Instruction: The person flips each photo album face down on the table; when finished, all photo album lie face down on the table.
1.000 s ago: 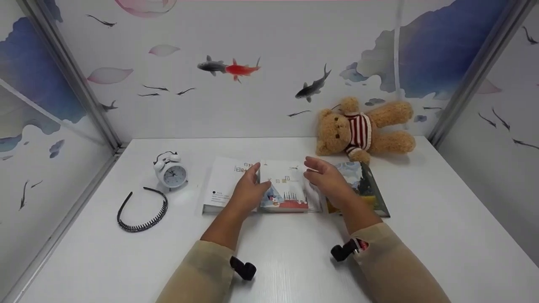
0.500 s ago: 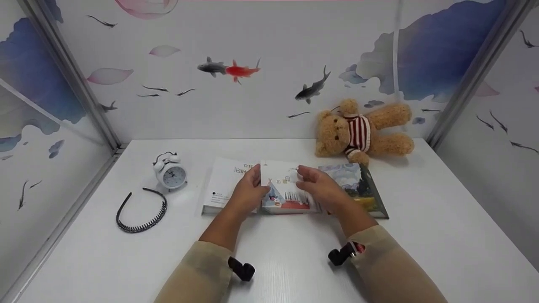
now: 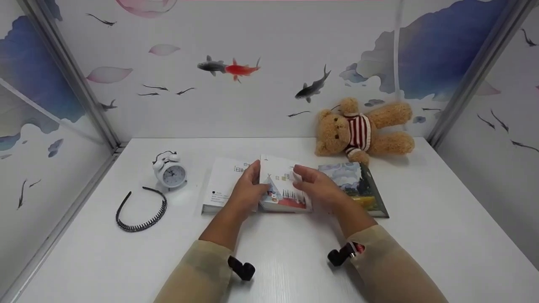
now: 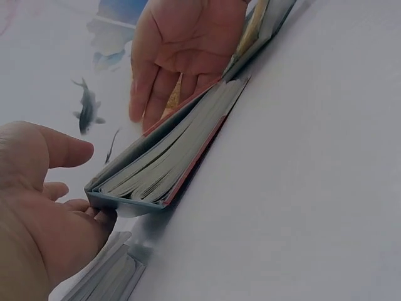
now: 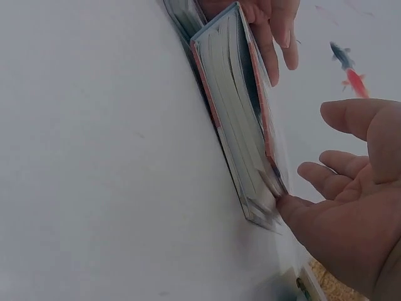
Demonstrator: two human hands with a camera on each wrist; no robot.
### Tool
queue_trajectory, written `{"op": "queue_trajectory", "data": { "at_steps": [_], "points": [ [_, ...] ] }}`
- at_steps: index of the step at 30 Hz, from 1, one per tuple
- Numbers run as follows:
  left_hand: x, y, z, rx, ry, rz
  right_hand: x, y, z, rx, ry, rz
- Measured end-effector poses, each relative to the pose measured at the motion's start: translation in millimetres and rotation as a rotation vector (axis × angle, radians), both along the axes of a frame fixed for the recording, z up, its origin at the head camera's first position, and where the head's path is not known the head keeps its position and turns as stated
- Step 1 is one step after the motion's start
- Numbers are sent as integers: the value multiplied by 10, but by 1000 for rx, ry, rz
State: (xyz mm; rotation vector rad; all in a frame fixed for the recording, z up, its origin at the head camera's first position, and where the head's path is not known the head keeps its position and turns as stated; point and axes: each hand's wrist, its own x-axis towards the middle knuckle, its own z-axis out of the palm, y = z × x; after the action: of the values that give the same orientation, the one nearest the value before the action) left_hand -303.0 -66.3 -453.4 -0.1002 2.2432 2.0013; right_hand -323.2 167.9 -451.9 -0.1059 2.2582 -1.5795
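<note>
A book with a red and blue picture cover (image 3: 283, 185) lies between two others and is tilted, its far edge raised. My left hand (image 3: 248, 189) holds its left side. In the left wrist view the left hand's fingers (image 4: 75, 210) curl under the book's (image 4: 169, 157) spine corner, thumb apart above it. My right hand (image 3: 318, 187) is at the book's right side. In the right wrist view, its fingertips (image 5: 294, 210) touch the page-edge corner of the book (image 5: 235, 106), thumb held clear.
A white book (image 3: 223, 183) lies to the left and a painting-cover book (image 3: 364, 189) to the right. An alarm clock (image 3: 169, 170) and a black headband (image 3: 141, 210) lie at the left. A teddy bear (image 3: 362, 130) lies against the back wall.
My right hand came in from above the right-hand book to the middle book's right edge. The middle book's far edge has risen off the table.
</note>
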Motion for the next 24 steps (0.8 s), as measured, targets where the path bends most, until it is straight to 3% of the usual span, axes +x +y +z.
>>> {"op": "queue_trajectory", "data": {
  "at_steps": [8, 13, 20, 24],
  "points": [
    [2, -22, 46, 134, 16, 45, 8, -20, 18, -67, -8, -7],
    [41, -13, 98, 181, 98, -34, 44, -44, 41, -107, 21, 18],
    [143, 23, 201, 244, 168, -138, 174, -131, 227, -81, 14, 53],
    [161, 48, 229, 268, 202, -166, 233, -158, 296, -172, 61, 104]
  ]
}}
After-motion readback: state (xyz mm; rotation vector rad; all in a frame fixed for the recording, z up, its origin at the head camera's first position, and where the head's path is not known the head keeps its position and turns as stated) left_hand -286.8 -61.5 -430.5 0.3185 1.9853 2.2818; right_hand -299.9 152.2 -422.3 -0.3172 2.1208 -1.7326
